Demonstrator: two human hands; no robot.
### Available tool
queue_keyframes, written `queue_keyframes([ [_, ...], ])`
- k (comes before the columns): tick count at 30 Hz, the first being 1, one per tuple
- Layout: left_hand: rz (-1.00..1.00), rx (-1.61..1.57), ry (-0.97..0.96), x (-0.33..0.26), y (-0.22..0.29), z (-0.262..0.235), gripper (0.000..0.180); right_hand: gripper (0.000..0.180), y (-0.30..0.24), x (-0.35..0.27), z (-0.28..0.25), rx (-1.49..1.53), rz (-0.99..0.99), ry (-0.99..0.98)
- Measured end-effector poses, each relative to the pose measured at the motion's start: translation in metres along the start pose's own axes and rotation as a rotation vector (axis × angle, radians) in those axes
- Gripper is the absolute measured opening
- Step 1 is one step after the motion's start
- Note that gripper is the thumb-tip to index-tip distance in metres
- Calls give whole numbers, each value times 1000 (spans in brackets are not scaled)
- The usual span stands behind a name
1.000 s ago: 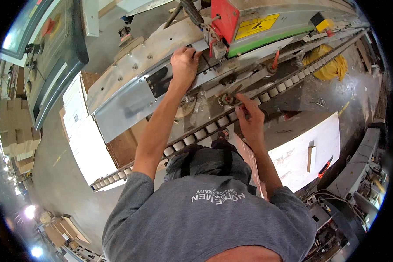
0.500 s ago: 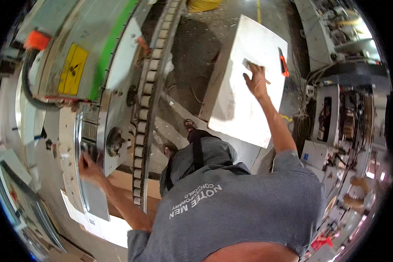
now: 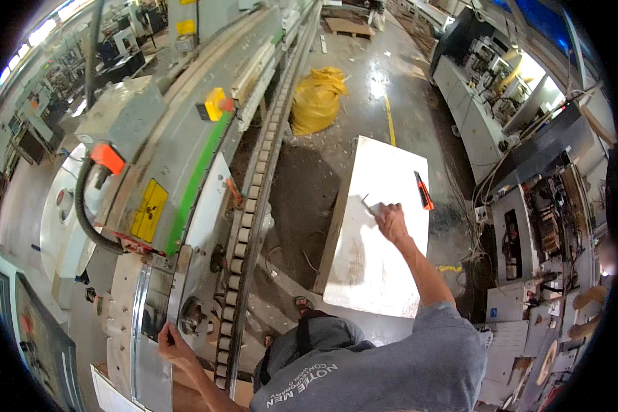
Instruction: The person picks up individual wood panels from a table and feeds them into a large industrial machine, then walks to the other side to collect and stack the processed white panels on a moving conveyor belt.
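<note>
The right hand (image 3: 391, 223) has now closed fingers around a slim tool (image 3: 368, 204), perhaps a scraper, which lay free on the white board (image 3: 367, 271) one second ago; so work has it in grip, over this board. The left hand (image 3: 175, 347) bends fingers at the metal plate (image 3: 149, 376); their hold I cannot tell.

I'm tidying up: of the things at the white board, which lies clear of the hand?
The orange cutter, lying apart; the other, a thin piece, is at the right hand.
</note>
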State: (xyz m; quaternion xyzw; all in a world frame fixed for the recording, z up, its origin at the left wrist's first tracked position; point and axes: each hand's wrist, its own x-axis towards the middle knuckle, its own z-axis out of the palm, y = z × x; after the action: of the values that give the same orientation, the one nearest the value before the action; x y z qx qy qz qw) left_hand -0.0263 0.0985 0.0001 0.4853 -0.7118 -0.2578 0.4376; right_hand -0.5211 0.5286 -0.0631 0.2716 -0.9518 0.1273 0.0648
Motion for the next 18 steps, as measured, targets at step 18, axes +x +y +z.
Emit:
queue_keyframes([
  [18, -142, -206, 161, -45, -10, -109, 19, 30, -604, -75, -1, 427, -1471, -312],
])
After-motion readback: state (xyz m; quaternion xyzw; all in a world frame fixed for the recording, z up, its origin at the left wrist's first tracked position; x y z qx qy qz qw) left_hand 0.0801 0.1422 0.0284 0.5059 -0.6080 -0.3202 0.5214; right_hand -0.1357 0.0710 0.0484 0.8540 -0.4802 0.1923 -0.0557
